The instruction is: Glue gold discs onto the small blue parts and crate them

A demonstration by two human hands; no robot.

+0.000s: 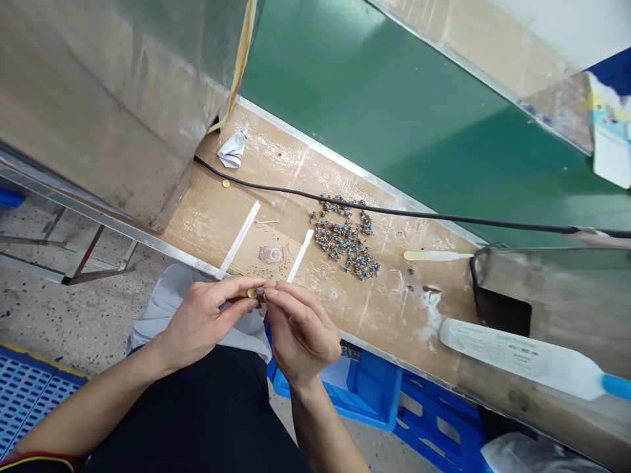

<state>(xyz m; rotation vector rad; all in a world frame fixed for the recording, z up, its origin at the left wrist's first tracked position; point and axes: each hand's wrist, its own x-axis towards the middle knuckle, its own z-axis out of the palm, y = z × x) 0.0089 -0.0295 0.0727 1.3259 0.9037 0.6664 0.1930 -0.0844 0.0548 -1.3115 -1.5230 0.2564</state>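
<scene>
My left hand [204, 318] is at the table's front edge, with thumb and forefinger pinched together. Between its fingertips shows a small round yellow piece [252, 293]. Touching it on the right is a small blue and brass-coloured part [259, 292], mostly hidden by fingers. My right hand [305, 328] meets the left one there, its fingertips closed on the same small part. Just beyond the hands lies a small clear dish [271, 254], with many tiny loose bits scattered about it. A heap of similar blue and brass-coloured parts [345, 240] spreads farther right.
A black cable [305, 194] crosses the brown tabletop [197, 203]. Crumpled paper [233, 150] and a thin stick [267, 221] lie left. At right are a pale flat stick [436, 256] and a white bottle [522, 355]. A blue crate [374, 387] stands below the edge.
</scene>
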